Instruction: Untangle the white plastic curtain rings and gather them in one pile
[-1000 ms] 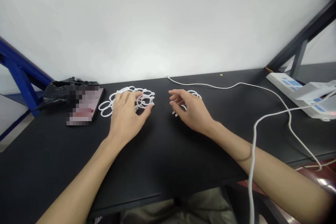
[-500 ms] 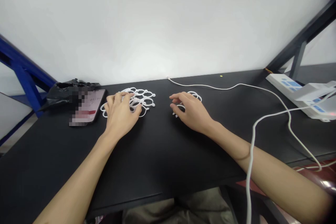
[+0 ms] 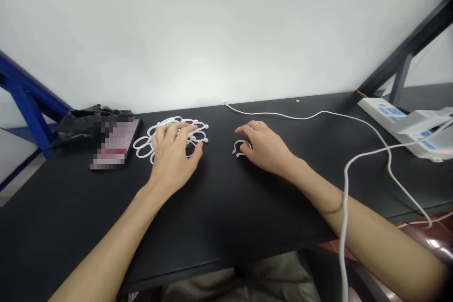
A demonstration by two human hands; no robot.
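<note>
Thin white plastic loops with small knobbed ends (image 3: 143, 144) lie in an overlapping pile on the black table. Over the pile's right side rests my left hand (image 3: 173, 153), fingers spread and thumb held apart; it covers part of the loops. To the right, my right hand (image 3: 264, 144) is palm down with bent fingers, thumb and forefinger apart. A separate white loop with two loose ends (image 3: 238, 144) shows beside its thumb, partly hidden beneath the hand. Neither hand visibly grips a loop.
Left of the pile lies a phone (image 3: 118, 139), partly blurred out, by a crumpled black plastic bag (image 3: 79, 122). A white power strip (image 3: 385, 113) sits at the right. White cables (image 3: 343, 226) cross the right side, one passing over my right forearm. A pale wall (image 3: 219, 33) stands behind.
My left hand has slid right across the pile, uncovering loops on its left. My right hand has shifted slightly right and now hides the farther loop that showed behind it.
</note>
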